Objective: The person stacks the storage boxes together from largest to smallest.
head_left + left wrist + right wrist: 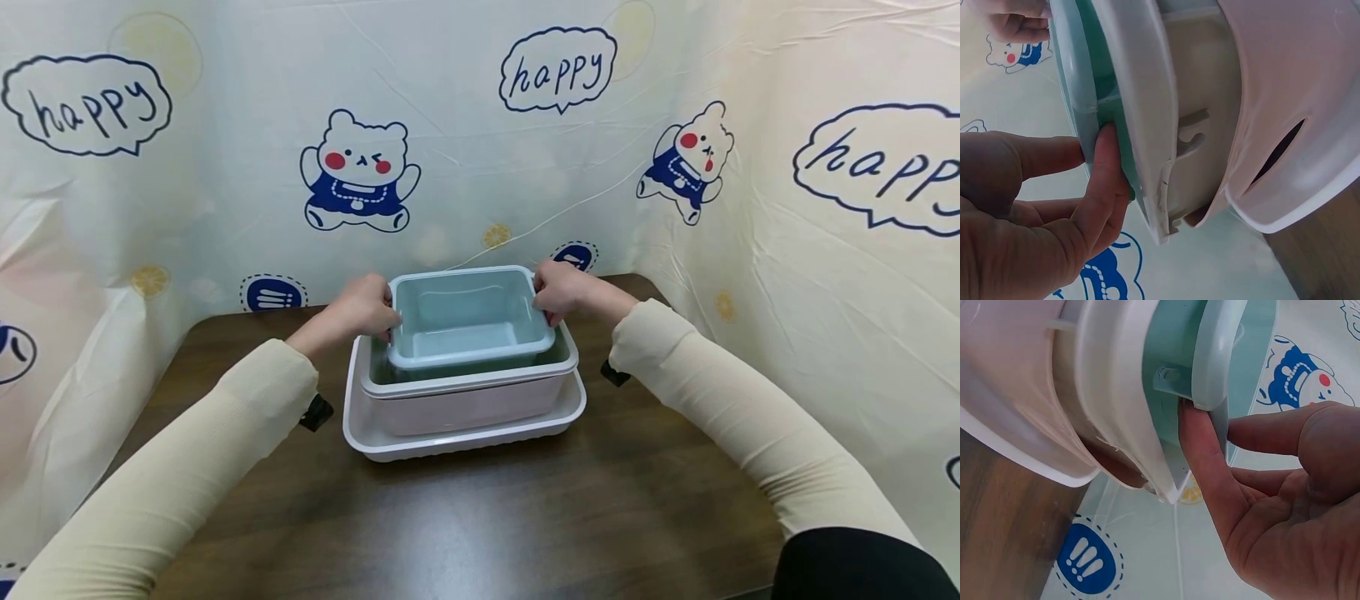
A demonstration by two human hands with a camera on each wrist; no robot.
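A pale blue-green plastic bin [468, 315] sits partly inside a stack of other bins, its rim raised above theirs. My left hand [367, 307] pinches its left rim, thumb on top and fingers curled beneath, as the left wrist view shows. On the opposite side my right hand [561, 292] grips the right rim the same way. Under it are a white-rimmed bin [1113, 369] and a pink bin [468, 407]. These stand in a wide, shallow white tray [367, 429]. The bins' lower parts are hidden by one another.
The stack stands on a dark brown wooden table [450, 517]. Behind and on both sides hangs a printed cloth [465, 167] with bears and lettering, close to the table's back edge. A black object [855, 562] shows at the bottom right corner.
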